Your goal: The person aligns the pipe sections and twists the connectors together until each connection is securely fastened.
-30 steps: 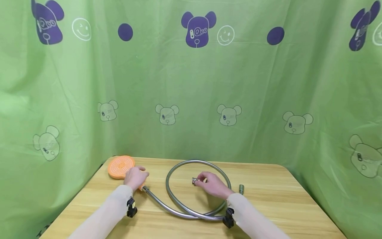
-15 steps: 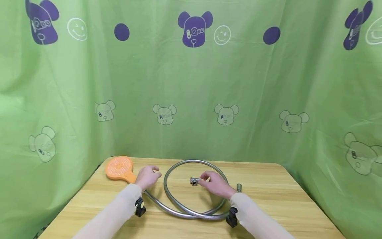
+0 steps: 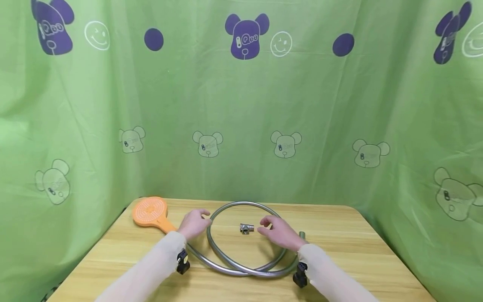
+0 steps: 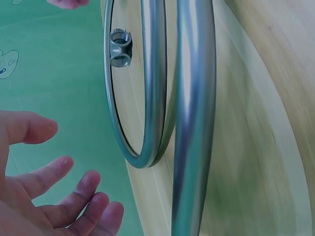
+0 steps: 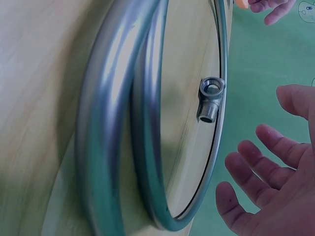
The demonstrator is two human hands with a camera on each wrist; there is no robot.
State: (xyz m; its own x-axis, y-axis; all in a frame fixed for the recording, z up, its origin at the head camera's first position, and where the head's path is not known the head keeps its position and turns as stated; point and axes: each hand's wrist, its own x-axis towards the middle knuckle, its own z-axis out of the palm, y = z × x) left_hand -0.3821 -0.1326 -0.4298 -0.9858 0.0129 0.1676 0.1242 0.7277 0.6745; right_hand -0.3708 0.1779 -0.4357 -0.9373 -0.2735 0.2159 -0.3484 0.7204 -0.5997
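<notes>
Well, the left hand (image 3: pixel 193 223) and right hand (image 3: pixel 281 233), fingers loosely spread, flank one metal fitting (image 3: pixel 247 228) inside one looped hose (image 3: pixel 260 274); one shower head (image 3: pixel 150 211) lies leftward.

A green, bear-printed curtain (image 3: pixel 241 96) is enclosing a wood-grain table (image 3: pixel 358 247) on three sides, forming a booth-like workspace.

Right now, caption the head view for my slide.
Metal fitting inside the hose loop, between an empty left hand and an empty right hand.

We see a silvery tee fitting (image 3: pixel 246 228) lying within the looped metal hose (image 3: pixel 260 274), lower centre, and an orange shower head (image 3: pixel 150 211), lower left.
</notes>
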